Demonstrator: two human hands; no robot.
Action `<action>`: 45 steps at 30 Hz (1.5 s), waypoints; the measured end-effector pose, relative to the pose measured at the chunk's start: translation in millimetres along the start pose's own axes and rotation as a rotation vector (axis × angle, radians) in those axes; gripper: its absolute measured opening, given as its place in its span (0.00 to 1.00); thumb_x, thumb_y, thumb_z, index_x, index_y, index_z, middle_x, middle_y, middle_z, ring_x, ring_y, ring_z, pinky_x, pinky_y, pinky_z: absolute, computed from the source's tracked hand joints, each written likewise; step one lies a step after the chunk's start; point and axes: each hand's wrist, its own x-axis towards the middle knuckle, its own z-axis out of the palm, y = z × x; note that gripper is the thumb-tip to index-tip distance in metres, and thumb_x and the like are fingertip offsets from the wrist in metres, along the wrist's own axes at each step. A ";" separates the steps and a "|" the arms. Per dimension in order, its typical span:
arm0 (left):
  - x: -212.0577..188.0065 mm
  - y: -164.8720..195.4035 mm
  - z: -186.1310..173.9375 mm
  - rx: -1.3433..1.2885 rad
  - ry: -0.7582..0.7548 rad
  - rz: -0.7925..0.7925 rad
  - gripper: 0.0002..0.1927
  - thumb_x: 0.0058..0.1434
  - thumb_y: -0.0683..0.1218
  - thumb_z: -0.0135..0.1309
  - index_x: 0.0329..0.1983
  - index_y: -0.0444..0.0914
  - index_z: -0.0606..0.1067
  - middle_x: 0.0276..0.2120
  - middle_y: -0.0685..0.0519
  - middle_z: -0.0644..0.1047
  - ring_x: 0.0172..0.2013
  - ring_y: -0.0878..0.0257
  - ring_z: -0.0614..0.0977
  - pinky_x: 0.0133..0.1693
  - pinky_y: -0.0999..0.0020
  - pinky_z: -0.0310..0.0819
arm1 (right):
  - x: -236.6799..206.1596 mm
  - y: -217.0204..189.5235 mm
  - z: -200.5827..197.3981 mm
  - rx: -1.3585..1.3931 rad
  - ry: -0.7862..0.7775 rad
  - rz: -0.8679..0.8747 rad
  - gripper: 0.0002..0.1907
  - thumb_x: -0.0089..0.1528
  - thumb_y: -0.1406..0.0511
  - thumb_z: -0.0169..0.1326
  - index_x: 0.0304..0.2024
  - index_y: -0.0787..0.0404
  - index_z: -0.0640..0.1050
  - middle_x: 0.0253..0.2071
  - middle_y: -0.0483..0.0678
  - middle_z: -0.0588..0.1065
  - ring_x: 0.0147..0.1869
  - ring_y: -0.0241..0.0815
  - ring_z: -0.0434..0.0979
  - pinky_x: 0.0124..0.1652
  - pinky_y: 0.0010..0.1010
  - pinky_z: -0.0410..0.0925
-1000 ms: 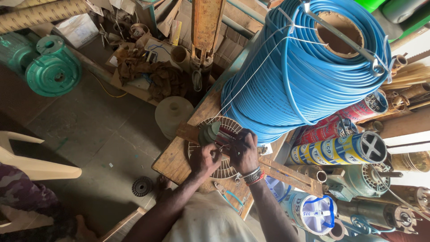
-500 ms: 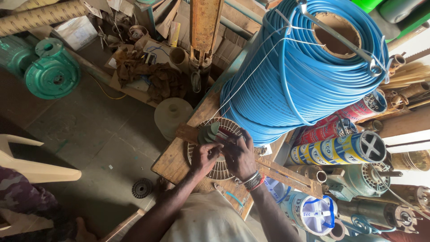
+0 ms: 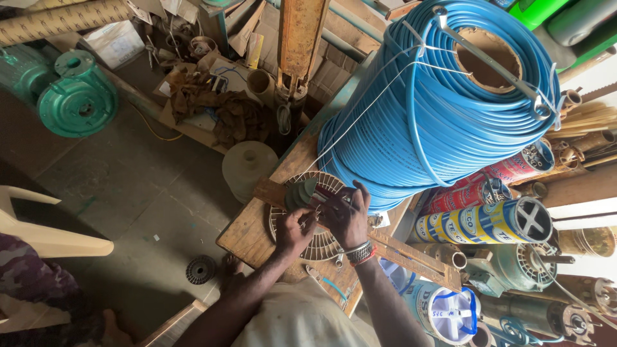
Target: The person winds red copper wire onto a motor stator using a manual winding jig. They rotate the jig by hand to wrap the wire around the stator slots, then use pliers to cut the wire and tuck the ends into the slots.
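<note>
A round white wire fan guard (image 3: 321,218) lies on the worn wooden desk (image 3: 247,231), just beside a big coil of blue hose (image 3: 437,109). Both hands work at its middle: the left hand (image 3: 292,228) and the right hand (image 3: 347,215) close their grip on a small part too hidden by fingers to identify. A dark green cap (image 3: 299,193) touches the guard's far rim.

Single head camera, looking steeply down, near workbench (image 3: 247,234).
</note>
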 end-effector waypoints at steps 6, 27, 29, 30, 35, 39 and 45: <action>-3.9 -12.8 2.1 -0.038 0.009 0.075 0.09 0.58 0.39 0.61 0.42 0.34 0.78 0.36 0.48 0.83 0.38 0.63 0.85 0.42 0.68 0.80 | -10.1 2.7 1.2 -0.124 -0.128 -0.155 0.13 0.49 0.60 0.68 0.38 0.40 0.87 0.50 0.44 0.76 0.70 0.61 0.63 0.67 0.60 0.52; 6.0 24.9 -29.4 0.114 -0.102 0.331 0.07 0.64 0.39 0.56 0.45 0.36 0.78 0.34 0.46 0.82 0.32 0.55 0.86 0.33 0.63 0.79 | 19.9 -6.2 0.2 -0.225 -0.353 -0.181 0.19 0.50 0.56 0.69 0.45 0.40 0.86 0.55 0.45 0.73 0.68 0.56 0.62 0.65 0.70 0.46; 5.8 20.5 -27.3 0.144 -0.136 0.219 0.06 0.63 0.39 0.57 0.43 0.35 0.78 0.31 0.46 0.82 0.29 0.56 0.85 0.30 0.63 0.77 | 14.4 -9.1 1.0 -0.280 -0.256 -0.206 0.17 0.50 0.56 0.67 0.44 0.36 0.86 0.57 0.37 0.76 0.70 0.53 0.63 0.67 0.67 0.45; 4.7 16.9 -25.8 0.128 -0.134 0.206 0.05 0.63 0.39 0.57 0.41 0.36 0.78 0.30 0.47 0.82 0.29 0.57 0.85 0.30 0.64 0.77 | 11.2 -10.5 -0.4 -0.269 -0.243 -0.173 0.16 0.49 0.56 0.68 0.42 0.36 0.86 0.56 0.37 0.76 0.70 0.54 0.63 0.67 0.67 0.44; 1.7 -3.5 -10.7 0.187 -0.150 0.057 0.04 0.59 0.42 0.60 0.32 0.38 0.75 0.27 0.52 0.82 0.26 0.61 0.84 0.28 0.65 0.77 | -3.2 -15.0 -15.9 -0.186 -0.115 0.003 0.08 0.46 0.61 0.66 0.29 0.40 0.84 0.49 0.40 0.77 0.72 0.58 0.61 0.67 0.64 0.43; 3.8 -7.5 -0.6 0.216 0.016 0.187 0.08 0.53 0.42 0.62 0.33 0.38 0.75 0.27 0.50 0.79 0.28 0.56 0.82 0.31 0.59 0.76 | -13.1 -20.1 -9.6 -0.295 -0.028 0.101 0.09 0.50 0.60 0.63 0.34 0.49 0.84 0.50 0.48 0.72 0.68 0.65 0.59 0.62 0.65 0.44; 7.8 13.3 -10.9 0.340 -0.088 0.073 0.08 0.55 0.44 0.63 0.28 0.40 0.74 0.24 0.51 0.80 0.25 0.57 0.82 0.27 0.61 0.74 | -36.6 -6.0 3.0 -0.374 -0.020 0.145 0.11 0.50 0.65 0.62 0.37 0.52 0.82 0.51 0.49 0.72 0.66 0.61 0.63 0.62 0.58 0.56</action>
